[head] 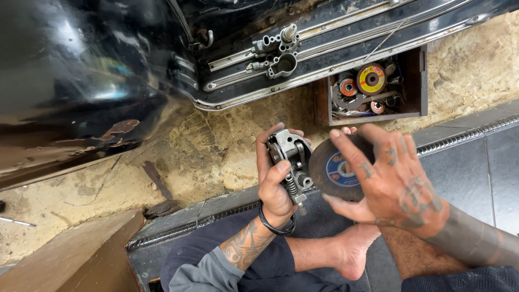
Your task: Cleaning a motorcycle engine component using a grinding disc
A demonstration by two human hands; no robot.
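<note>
My left hand (275, 184) grips a small grey metal mechanism (291, 159) with a spring and a bolt at its lower end, held upright in front of me. Beside it, my right hand (392, 181) holds a dark round grinding disc (332, 170) with a blue centre label, fingers spread over its right side. The disc's edge almost touches the mechanism. Both hands hover above my crossed legs and bare foot (351, 251).
A black car body (81, 81) with a grimy door sill (335, 40) and bolted hinge parts (278, 54) fills the top. A wooden box (419, 81) of worn discs and tools sits on sandy ground. A dark tiled step (476, 157) runs under me; a wooden plank (81, 257) lies lower left.
</note>
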